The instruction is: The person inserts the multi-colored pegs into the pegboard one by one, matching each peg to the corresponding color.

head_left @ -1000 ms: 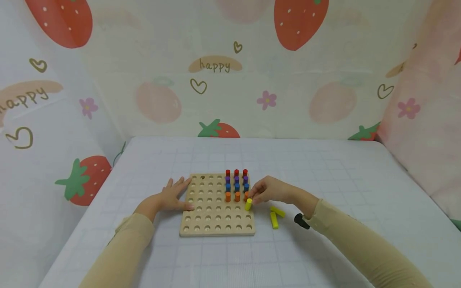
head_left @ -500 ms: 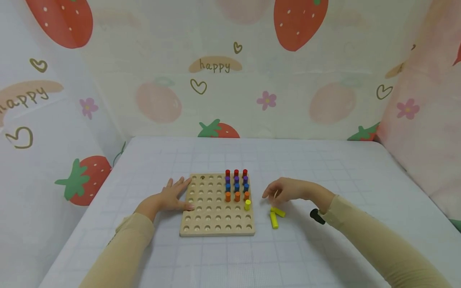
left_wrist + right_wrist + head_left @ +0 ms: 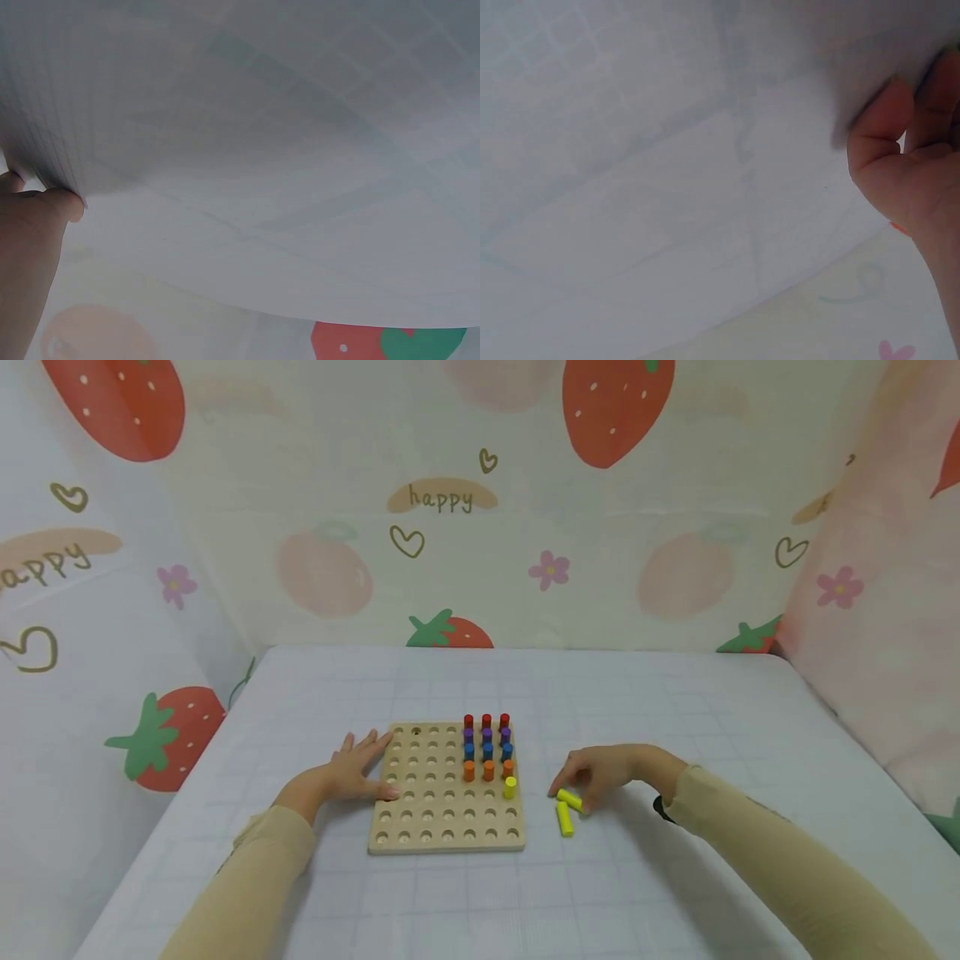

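A wooden pegboard [image 3: 448, 852] with rows of round holes lies on the table. Red, purple, blue and orange pegs stand in its far right part, and one yellow peg [image 3: 510, 787] is upright in the row nearer me. My left hand [image 3: 352, 774] rests spread at the board's left edge, thumb on top. To the right of the board, my right hand [image 3: 604, 768] pinches a lying yellow peg [image 3: 570, 798] end to end between thumb and finger. Another yellow peg [image 3: 565, 819] lies just below it. In the right wrist view the fingertips are mostly cut off.
The table [image 3: 360, 910] has a pale grid-patterned cover. Behind it hangs a strawberry-print cloth [image 3: 525, 527], with more cloth along both sides. Something black [image 3: 663, 810] shows under the right cuff.
The right hand let go of the yellow peg, which now stands in the board, then moved right and down to a lying yellow peg. The left hand stayed; the head view shifted slightly.
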